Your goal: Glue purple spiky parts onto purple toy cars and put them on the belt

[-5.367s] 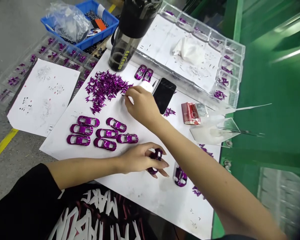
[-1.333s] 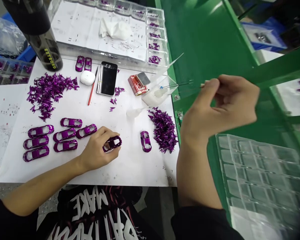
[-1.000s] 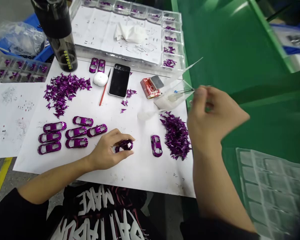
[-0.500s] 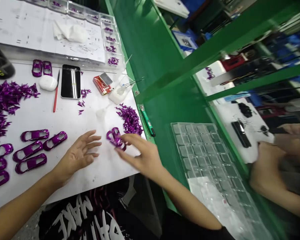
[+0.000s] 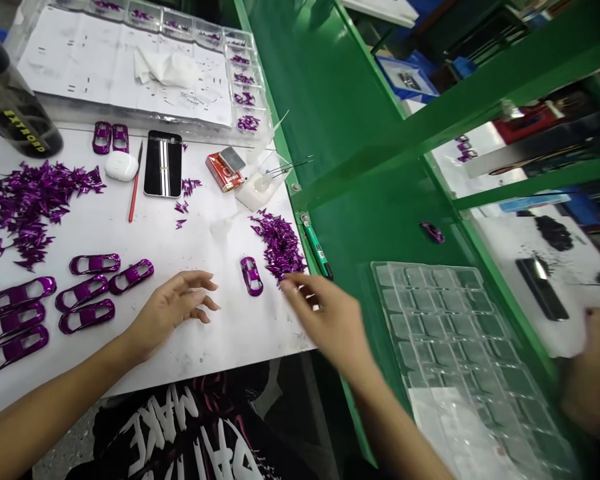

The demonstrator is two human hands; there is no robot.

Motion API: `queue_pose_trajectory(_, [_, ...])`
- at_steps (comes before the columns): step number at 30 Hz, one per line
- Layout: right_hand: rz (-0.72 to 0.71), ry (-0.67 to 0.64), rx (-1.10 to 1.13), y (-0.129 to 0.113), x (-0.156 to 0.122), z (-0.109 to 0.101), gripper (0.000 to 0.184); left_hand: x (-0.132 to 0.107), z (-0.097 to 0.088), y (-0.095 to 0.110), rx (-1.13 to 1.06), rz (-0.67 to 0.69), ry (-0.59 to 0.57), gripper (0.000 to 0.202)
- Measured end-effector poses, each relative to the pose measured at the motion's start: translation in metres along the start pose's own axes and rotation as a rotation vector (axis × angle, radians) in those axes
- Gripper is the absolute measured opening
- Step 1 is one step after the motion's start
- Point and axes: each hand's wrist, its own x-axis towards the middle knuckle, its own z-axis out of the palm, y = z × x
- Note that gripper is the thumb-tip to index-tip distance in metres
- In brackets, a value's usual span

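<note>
My left hand (image 5: 173, 308) lies open on the white paper (image 5: 200, 233), fingers spread, holding nothing. My right hand (image 5: 330, 313) hovers at the paper's right edge with fingers stretched out, slightly blurred and empty. Its fingertips are just below a pile of small purple parts (image 5: 280, 241). Between my hands sits one purple toy car shell (image 5: 251, 275). Several more purple shells (image 5: 80, 293) lie in rows left of my left hand. Another purple shell (image 5: 433, 231) lies on the green belt (image 5: 370, 200).
A larger pile of purple parts (image 5: 27, 200), a phone (image 5: 163, 163), a white earbud case (image 5: 121, 165), a red pencil (image 5: 135, 183), a red box (image 5: 224, 172) and a dark bottle (image 5: 15, 113) lie farther back. A clear compartment tray (image 5: 455, 333) rests on the belt. Another person's hand (image 5: 595, 373) is at the far right.
My right hand put down the thin tool, took the purple shell from my left hand, and is now empty. A shell now lies on the green belt. My left hand opened.
</note>
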Motion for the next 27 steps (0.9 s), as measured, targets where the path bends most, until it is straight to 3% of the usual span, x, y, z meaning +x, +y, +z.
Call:
queue_pose_trajectory(3, [-0.103, 0.031, -0.209, -0.039, -0.024, 0.041, 0.054, -0.002, 0.001, -0.003, 0.076, 0.056, -0.015, 0.035])
queue_pose_trajectory(6, [-0.13, 0.129, -0.269, -0.06, -0.026, 0.064, 0.044, -0.005, 0.003, -0.008, 0.113, 0.087, 0.003, 0.04])
queue_pose_trajectory(10, [-0.398, 0.175, -0.067, -0.091, -0.028, 0.069, 0.025, -0.007, 0.004, -0.01, 0.089, 0.089, 0.119, 0.07])
queue_pose_trajectory(12, [-0.574, 0.099, 0.051, -0.108, -0.027, 0.065, 0.023, -0.006, 0.002, -0.008, 0.008, 0.076, 0.15, 0.076])
queue_pose_trajectory(14, [-0.644, -0.037, 0.224, -0.121, -0.017, 0.058, 0.013, -0.005, -0.002, -0.003, -0.103, 0.055, 0.167, 0.069])
queue_pose_trajectory(16, [-0.508, -0.019, 0.322, -0.124, 0.003, 0.052, 0.02, -0.004, -0.005, 0.003, -0.219, 0.035, 0.171, 0.059])
queue_pose_trajectory(19, [-0.137, 0.268, 0.288, -0.114, 0.044, 0.056, 0.03, -0.004, -0.008, 0.009, -0.321, 0.033, 0.14, 0.051])
queue_pose_trajectory(20, [-0.072, 0.283, 0.301, -0.109, 0.057, 0.06, 0.035, -0.004, -0.008, 0.01, -0.329, 0.04, 0.133, 0.05])
queue_pose_trajectory(22, [-0.067, 0.128, 0.407, -0.1, 0.076, 0.072, 0.045, -0.003, -0.008, 0.01, -0.33, 0.066, 0.133, 0.049])
queue_pose_trajectory(24, [-0.115, -0.045, 0.533, -0.097, 0.082, 0.08, 0.044, -0.001, -0.009, 0.008, -0.325, 0.094, 0.138, 0.049])
queue_pose_trajectory(25, [-0.114, -0.072, 0.582, -0.099, 0.081, 0.081, 0.042, -0.001, -0.01, 0.007, -0.321, 0.102, 0.136, 0.05])
queue_pose_trajectory(27, [-0.079, -0.007, 0.655, -0.108, 0.071, 0.076, 0.04, 0.001, -0.011, 0.005, -0.307, 0.107, 0.126, 0.053])
